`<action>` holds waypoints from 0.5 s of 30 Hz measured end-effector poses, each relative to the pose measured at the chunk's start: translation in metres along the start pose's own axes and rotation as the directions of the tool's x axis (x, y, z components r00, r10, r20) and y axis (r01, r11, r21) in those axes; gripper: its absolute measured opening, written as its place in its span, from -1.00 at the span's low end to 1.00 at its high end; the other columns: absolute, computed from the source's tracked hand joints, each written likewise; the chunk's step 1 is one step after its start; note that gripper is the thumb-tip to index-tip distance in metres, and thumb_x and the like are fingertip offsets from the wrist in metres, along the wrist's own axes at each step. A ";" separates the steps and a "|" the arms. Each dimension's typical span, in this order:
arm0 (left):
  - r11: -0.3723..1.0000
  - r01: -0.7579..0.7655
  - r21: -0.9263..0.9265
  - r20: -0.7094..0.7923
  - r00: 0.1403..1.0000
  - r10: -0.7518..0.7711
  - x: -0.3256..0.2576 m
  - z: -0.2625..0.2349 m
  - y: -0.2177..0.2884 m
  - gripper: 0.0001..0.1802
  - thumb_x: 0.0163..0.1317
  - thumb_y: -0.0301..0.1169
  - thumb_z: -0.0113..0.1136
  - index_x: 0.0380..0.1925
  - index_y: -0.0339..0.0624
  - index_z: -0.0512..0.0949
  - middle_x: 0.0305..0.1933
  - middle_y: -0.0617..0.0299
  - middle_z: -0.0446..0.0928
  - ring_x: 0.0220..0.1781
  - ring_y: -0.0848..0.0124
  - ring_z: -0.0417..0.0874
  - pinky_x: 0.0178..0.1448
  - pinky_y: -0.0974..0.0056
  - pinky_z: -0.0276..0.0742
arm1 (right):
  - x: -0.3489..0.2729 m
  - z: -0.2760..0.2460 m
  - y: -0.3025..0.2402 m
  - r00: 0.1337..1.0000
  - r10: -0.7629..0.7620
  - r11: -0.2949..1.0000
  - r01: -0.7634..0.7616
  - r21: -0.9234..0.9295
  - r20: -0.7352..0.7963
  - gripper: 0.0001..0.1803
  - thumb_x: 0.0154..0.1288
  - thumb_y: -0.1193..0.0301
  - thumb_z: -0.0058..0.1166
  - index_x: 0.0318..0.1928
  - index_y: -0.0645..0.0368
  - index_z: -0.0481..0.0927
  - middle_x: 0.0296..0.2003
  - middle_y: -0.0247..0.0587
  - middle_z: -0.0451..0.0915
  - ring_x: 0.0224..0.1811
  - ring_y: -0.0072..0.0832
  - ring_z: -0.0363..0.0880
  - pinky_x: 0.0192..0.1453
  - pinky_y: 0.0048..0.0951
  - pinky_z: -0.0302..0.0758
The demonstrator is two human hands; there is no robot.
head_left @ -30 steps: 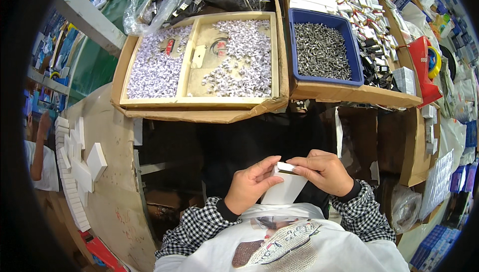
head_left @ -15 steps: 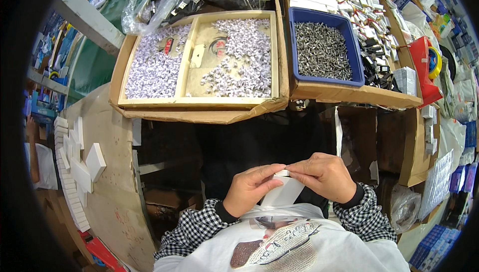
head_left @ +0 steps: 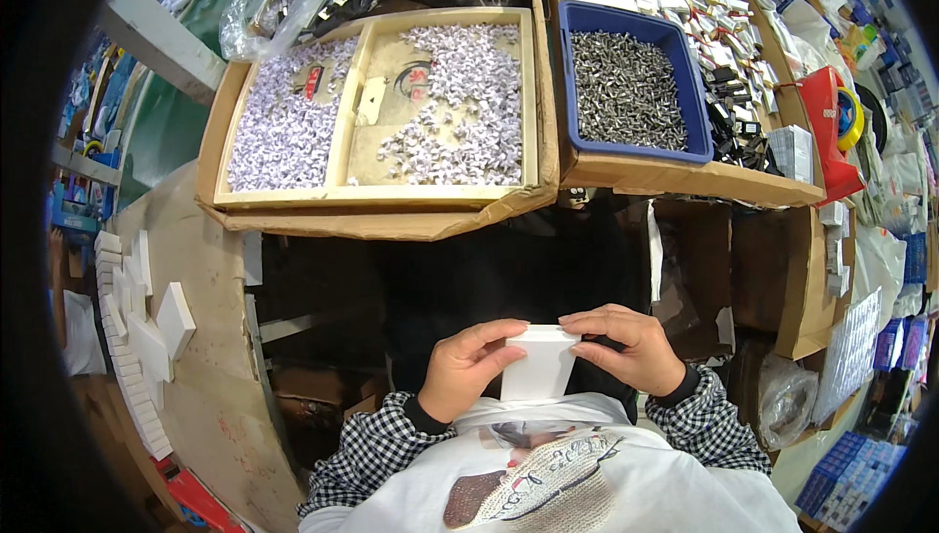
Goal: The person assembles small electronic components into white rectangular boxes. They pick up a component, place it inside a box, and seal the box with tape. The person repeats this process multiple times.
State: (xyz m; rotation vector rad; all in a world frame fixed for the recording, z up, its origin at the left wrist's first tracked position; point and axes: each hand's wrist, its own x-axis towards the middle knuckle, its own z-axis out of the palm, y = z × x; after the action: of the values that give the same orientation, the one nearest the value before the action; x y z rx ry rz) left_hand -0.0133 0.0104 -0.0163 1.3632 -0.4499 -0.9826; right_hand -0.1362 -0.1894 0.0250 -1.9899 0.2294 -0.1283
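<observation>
Holding a small white box (head_left: pixel 538 369) between two bare hands, a person sits or stands with it just in front of the chest; its lower end lies near the white shirt (head_left: pixel 587 469), and whether the two touch cannot be told. The left hand (head_left: pixel 468 365) pinches the box's upper left corner between thumb and fingers. The right hand (head_left: pixel 631 345) grips the upper right corner the same way, thumb on the broad face, fingers curled along the far edge.

For steady handling, the pinches would best stay level and light, with even pressure at both corners, since thin card could dent or bow under a hard squeeze. Keeping the thumbs near the edges should also spare the smooth face from marks.

The box looks like stiff, matt card, flat-faced and sharp-edged. The sleeves (head_left: pixel 364 443) are black-and-white checked cloth with dark cuffs. Beyond the hands, a pale wooden tray (head_left: pixel 391 195), split in two, carries heaps of tiny, curled white pieces (head_left: pixel 469 73). Beside it, a smooth blue plastic bin (head_left: pixel 641 154) brims with shiny, short metal pieces (head_left: pixel 626 93). On the left, a worn tan table (head_left: pixel 220 377) bears flat white boxes (head_left: pixel 176 321), some leaning on one another.
</observation>
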 end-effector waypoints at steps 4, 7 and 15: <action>0.999 -0.051 0.005 0.014 0.999 0.051 -0.002 -0.001 -0.005 -0.72 0.18 -0.54 0.26 -0.07 -0.21 0.59 0.00 0.16 0.59 -0.07 0.49 0.61 0.04 0.42 0.57 | -0.008 0.004 0.006 1.000 -0.014 1.000 0.014 0.015 -0.014 -0.76 0.12 0.50 0.24 -0.15 0.19 0.65 -0.12 -0.19 0.65 -0.11 -0.33 0.62 -0.01 -0.41 0.54; 0.996 -0.053 -0.070 0.023 0.998 0.055 -0.004 0.002 -0.006 -0.74 0.19 -0.55 0.24 -0.09 -0.21 0.58 0.01 0.17 0.58 -0.04 0.48 0.60 0.06 0.42 0.56 | -0.013 0.014 0.004 0.999 -0.021 1.000 0.021 -0.010 -0.039 -0.77 0.12 0.54 0.22 -0.16 0.19 0.65 -0.12 -0.18 0.65 -0.11 -0.33 0.61 -0.02 -0.41 0.53; 0.989 -0.052 0.142 0.092 0.995 0.039 0.000 0.007 -0.002 -0.75 0.21 -0.57 0.20 -0.09 -0.20 0.56 0.00 0.15 0.55 -0.10 0.47 0.57 -0.04 0.43 0.51 | -0.012 0.005 0.003 0.994 -0.084 0.996 0.083 -0.022 -0.068 -0.81 0.13 0.54 0.21 -0.20 0.20 0.66 -0.14 -0.19 0.65 -0.20 -0.31 0.62 -0.11 -0.40 0.54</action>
State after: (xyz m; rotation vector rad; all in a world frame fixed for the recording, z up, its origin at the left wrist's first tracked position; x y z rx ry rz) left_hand -0.0198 0.0064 -0.0163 1.4356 -0.6269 -0.9917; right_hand -0.1473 -0.1833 0.0205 -2.0165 0.1920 -0.2499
